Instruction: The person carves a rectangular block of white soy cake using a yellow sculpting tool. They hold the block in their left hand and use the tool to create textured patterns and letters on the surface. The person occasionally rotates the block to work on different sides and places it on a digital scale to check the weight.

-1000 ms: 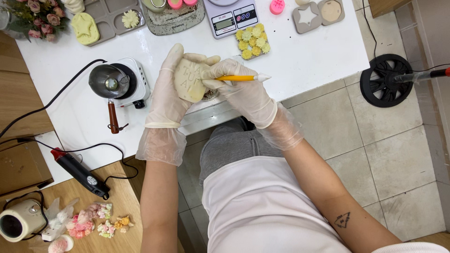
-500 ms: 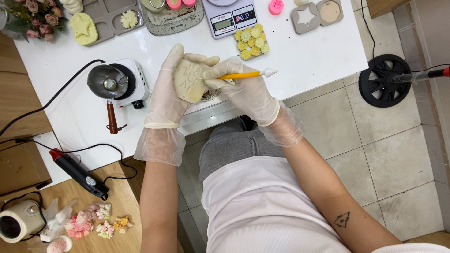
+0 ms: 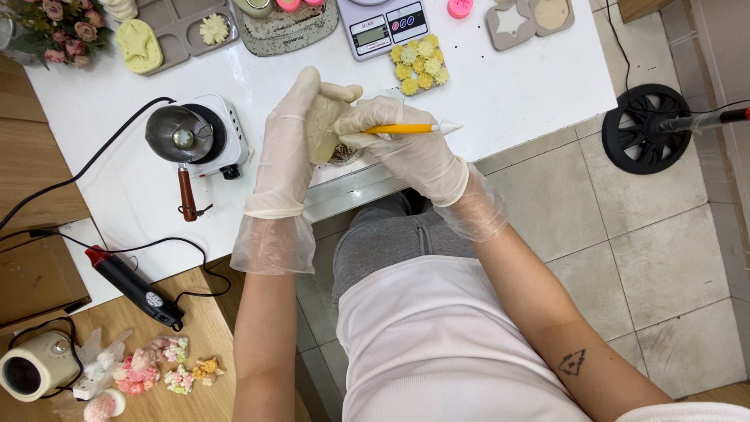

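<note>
My left hand [image 3: 289,141], in a clear glove, holds a cream-coloured round wax piece [image 3: 322,129] upright over the white table's [image 3: 508,94] front edge. Against the piece's right side rests my gloved right hand [image 3: 406,144], gripping an orange-handled sculpting tool [image 3: 414,128] with a white tip that points right. The piece now stands edge-on to me, partly hidden by the fingers of both hands.
A small white hotplate [image 3: 223,133] carries a metal pot [image 3: 178,134] at my left. Yellow wax flowers [image 3: 420,66] lie before a digital scale [image 3: 383,27]. Grey moulds [image 3: 176,27], pink roses [image 3: 66,23], a heat gun [image 3: 133,287] and a black wheel [image 3: 644,129] surround me.
The left hand turned the wax piece from face-up to edge-on. The right hand shifted slightly, the tool staying level with its tip to the right.
</note>
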